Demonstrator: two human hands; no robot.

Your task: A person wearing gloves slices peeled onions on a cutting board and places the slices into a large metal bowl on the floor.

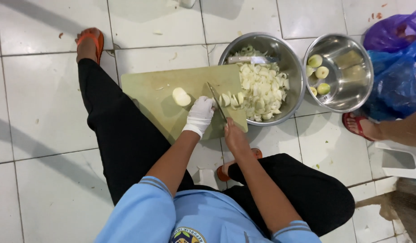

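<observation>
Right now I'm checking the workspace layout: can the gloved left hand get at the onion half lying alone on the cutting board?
Probably yes: the left hand rests beside the onion half on the cutting board, with nothing between them.

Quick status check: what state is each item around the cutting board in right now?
Left hand: gloved, pressing the onion being cut.
Right hand: grip shut on knife.
Onion half: uncut, on cutting board.
Large bowl: holding sliced onion, second knife inside.
Small bowl: few peeled onions.

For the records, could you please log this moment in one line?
left hand: gloved, steadying onion | right hand: knife | cutting board | bowl: slices
</observation>
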